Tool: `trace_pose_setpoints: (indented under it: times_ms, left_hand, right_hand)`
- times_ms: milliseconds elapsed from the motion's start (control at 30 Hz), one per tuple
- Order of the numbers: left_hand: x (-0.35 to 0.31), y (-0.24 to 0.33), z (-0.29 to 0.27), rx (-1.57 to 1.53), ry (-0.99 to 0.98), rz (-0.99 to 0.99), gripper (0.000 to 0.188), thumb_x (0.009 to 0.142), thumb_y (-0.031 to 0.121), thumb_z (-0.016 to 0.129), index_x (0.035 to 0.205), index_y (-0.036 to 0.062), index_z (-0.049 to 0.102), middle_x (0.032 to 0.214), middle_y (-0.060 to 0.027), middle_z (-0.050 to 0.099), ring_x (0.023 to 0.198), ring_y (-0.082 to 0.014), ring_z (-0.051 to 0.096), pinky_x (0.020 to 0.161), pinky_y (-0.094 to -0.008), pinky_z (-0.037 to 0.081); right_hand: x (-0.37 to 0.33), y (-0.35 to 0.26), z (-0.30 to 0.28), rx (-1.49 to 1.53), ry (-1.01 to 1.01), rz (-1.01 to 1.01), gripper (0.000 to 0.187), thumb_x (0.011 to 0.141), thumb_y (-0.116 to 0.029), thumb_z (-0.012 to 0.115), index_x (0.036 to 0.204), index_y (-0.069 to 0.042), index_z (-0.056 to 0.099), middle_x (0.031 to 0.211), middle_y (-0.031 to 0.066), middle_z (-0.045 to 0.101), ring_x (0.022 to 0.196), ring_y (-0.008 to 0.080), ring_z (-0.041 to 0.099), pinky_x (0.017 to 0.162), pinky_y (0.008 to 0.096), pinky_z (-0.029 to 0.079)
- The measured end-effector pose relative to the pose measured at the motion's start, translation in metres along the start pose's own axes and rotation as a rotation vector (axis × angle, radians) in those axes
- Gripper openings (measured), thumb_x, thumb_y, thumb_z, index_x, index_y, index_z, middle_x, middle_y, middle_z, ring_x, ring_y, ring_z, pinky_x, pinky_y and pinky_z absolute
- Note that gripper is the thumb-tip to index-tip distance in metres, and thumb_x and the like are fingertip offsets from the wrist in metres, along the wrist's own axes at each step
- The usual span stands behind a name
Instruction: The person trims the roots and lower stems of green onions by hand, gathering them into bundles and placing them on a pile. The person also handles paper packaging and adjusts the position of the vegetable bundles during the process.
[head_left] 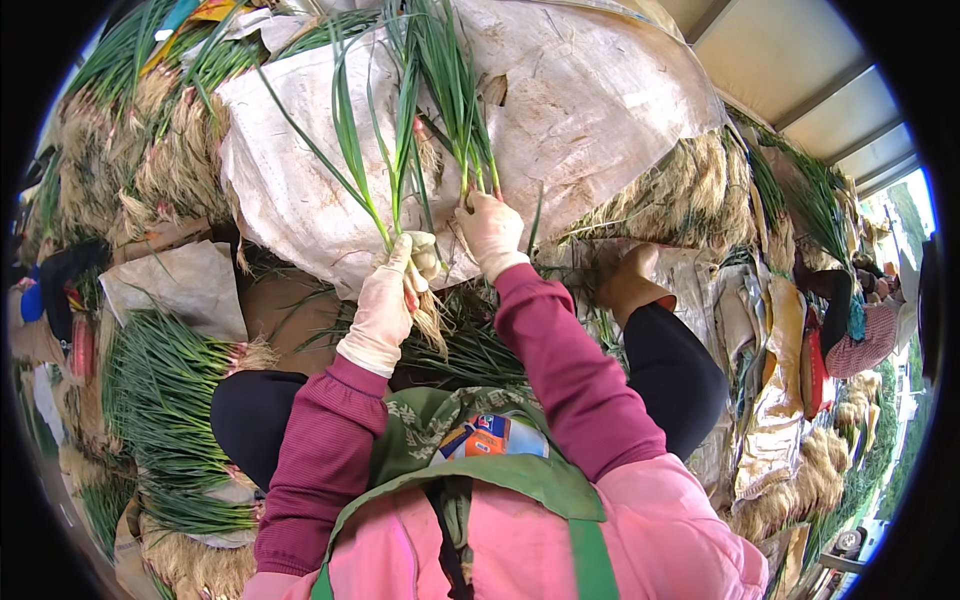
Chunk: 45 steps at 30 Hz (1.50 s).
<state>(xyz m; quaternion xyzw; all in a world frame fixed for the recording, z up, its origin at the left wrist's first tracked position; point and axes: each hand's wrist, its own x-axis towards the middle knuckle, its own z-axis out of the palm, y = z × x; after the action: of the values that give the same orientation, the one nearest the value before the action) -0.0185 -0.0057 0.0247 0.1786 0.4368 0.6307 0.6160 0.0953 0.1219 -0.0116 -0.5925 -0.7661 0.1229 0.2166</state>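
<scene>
In a pale glove, my left hand (385, 300) is closed round the lower stalks of some spring onions (394, 190). Their long green leaves point away from me, and the pale roots hang below the hand. My right hand (490, 232), gloved too, is closed on the base of a second bunch of spring onions (448, 75), whose leaves lie toward the far side. Both hands are over the near part of a dirty whitish sheet (590, 95). The roots of the right bunch are hidden by the fingers.
Stacked spring onions (165, 410) lie at the left, with more root-end piles (155, 160) at the far left and far right (690, 195). Loose green leaves (465, 350) lie between my bent knees. A person in a checked hat (862, 340) is at the right edge.
</scene>
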Motion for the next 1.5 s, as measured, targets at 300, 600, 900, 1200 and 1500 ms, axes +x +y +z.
trace_pose_setpoints:
  times_ms: [300,600,900,1200,1500]
  left_hand:
    - [0.006,-0.009,-0.006,-0.031,-0.089,-0.300,0.011,0.081,0.022,0.059,0.078,0.0115,0.055,0.052,0.0071,0.040,0.038,-0.0032,0.025,0.036,-0.0195,0.019]
    - [-0.002,-0.007,-0.010,0.136,-0.158,-0.292,0.027,0.089,0.027,0.046,0.085,0.0022,0.054,0.066,-0.0066,0.056,0.036,-0.0031,0.028,0.034,-0.0173,0.022]
    - [0.000,-0.017,-0.021,0.270,-0.080,-0.273,0.021,0.085,0.023,0.052,0.083,0.0027,0.056,0.058,-0.0047,0.054,0.038,-0.0058,0.036,0.038,-0.0178,0.029]
    - [-0.015,-0.011,0.016,0.404,-0.025,-0.244,0.028,0.084,0.031,0.053,0.075,0.0048,0.058,0.049,-0.0011,0.049,0.038,-0.0066,0.034,0.037,-0.0204,0.022]
    - [-0.016,-0.013,0.029,0.279,0.077,-0.351,0.026,0.089,0.030,0.044,0.076,0.0090,0.051,0.056,0.0031,0.045,0.042,-0.0063,0.038,0.035,-0.0176,0.029]
  right_hand:
    - [-0.097,-0.013,-0.052,0.320,-0.024,-0.278,0.020,0.072,-0.015,0.062,0.084,-0.008,0.047,0.067,0.0109,0.056,0.062,0.0297,0.057,0.054,0.0358,0.044]
    - [-0.052,0.003,-0.029,1.028,-0.412,-0.213,0.041,0.083,-0.019,0.054,0.119,-0.002,0.043,0.093,0.0076,0.057,0.078,0.0142,0.055,0.071,0.0268,0.045]
    - [-0.041,0.016,-0.026,0.340,0.075,-0.191,0.020,0.079,-0.022,0.054,0.077,-0.002,0.057,0.074,0.0151,0.058,0.072,0.0334,0.056,0.064,0.0390,0.045]
    - [-0.041,-0.025,-0.027,0.337,-0.167,-0.237,0.032,0.081,-0.034,0.052,0.081,-0.003,0.058,0.073,0.0188,0.058,0.073,0.0345,0.056,0.066,0.0397,0.044]
    - [-0.046,-0.011,-0.028,-0.152,0.055,-0.380,0.017,0.075,-0.024,0.053,0.065,-0.010,0.055,0.062,0.0095,0.058,0.061,0.0266,0.059,0.051,0.0366,0.045]
